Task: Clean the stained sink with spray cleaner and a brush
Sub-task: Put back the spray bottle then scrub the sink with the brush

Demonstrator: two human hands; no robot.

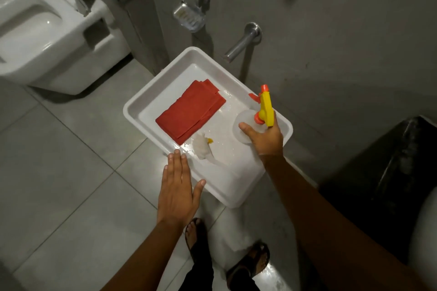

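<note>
A white rectangular sink (pixel 132 111) juts from the grey wall, wet inside. A folded red cloth (pixel 189 111) lies in its basin. Near the front of the basin lies a white brush (pixel 201 146) with a small yellow part. My right hand (pixel 264 139) grips a clear spray bottle (pixel 243 125) with a yellow and orange trigger head (pixel 266 108), standing at the sink's right side. My left hand (pixel 177 186) hovers flat with fingers apart at the sink's front left edge, holding nothing.
A steel faucet (pixel 241 45) sticks out of the wall above the sink, with a clear soap dish (pixel 189 16) to its left. A white toilet (pixel 47 38) stands at the left. A dark object (pixel 390 172) sits at the right. My sandalled feet (pixel 250 262) stand on grey floor tiles.
</note>
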